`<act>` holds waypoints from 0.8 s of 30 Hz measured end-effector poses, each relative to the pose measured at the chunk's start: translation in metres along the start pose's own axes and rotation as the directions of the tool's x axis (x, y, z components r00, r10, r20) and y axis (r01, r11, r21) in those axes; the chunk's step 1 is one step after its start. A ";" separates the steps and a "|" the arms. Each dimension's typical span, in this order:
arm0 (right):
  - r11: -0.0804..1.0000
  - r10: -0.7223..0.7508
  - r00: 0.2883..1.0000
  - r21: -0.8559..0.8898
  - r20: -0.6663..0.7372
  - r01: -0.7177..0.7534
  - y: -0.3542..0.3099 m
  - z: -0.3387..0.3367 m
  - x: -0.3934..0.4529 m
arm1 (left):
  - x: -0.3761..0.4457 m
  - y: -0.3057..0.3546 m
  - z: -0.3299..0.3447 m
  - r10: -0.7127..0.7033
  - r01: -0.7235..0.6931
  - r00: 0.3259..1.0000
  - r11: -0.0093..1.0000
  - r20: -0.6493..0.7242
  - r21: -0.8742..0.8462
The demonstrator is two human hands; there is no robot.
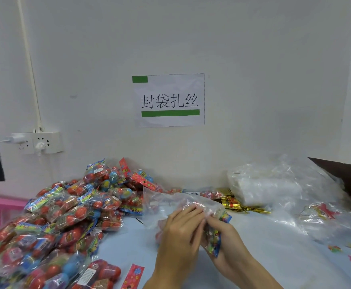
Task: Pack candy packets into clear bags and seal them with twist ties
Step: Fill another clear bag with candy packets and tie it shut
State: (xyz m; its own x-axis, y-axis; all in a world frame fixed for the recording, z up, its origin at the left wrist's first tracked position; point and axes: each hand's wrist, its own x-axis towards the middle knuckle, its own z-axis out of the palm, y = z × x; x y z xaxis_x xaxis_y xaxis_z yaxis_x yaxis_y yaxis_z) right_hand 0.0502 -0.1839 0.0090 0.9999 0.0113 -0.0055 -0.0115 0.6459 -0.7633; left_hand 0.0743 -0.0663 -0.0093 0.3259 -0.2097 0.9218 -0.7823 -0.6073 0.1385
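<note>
- Spilling across the left of the pale blue table, a heap of candy packets rose toward the white wall, with a pink basket cut off by the frame edge beside it and a wall socket above.
- A paper sign with green bars hung on the wall behind the work.
- At centre, a clear bag lay crumpled before the hands, its mouth and contents hard to make out through the glare.
- The left hand curled its fingers over the bag's bunched plastic; the right hand gripped a colourful candy packet pressed against it, partly hidden behind the left.
- Farther right, gold twist ties lay near a stack of clear bags, and loose plastic wrap covered that end of the table.
- A dark board jutted in at the right edge, cut off.
</note>
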 end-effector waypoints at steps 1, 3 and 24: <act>1.000 0.007 1.000 -0.028 0.005 -0.007 0.000 0.001 -0.001 | 0.000 0.001 0.000 -0.009 0.009 1.000 0.999 -0.011 -0.041; 0.990 0.000 1.000 -0.138 -0.017 -0.002 0.002 0.000 0.000 | -0.002 0.004 0.001 -0.003 0.003 1.000 0.992 -0.001 -0.124; 0.974 0.046 0.997 -0.220 -0.060 -0.058 0.001 -0.019 0.003 | -0.006 0.015 0.008 0.196 -0.188 0.980 0.968 0.035 -0.166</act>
State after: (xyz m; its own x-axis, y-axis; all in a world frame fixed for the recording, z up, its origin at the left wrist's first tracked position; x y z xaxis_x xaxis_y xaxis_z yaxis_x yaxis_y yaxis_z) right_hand 0.0530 -0.1980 -0.0036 0.9968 -0.0048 -0.0792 -0.0681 0.4601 -0.8853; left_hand 0.0651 -0.0798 -0.0155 0.1844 -0.3510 0.9180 -0.9068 -0.4210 0.0212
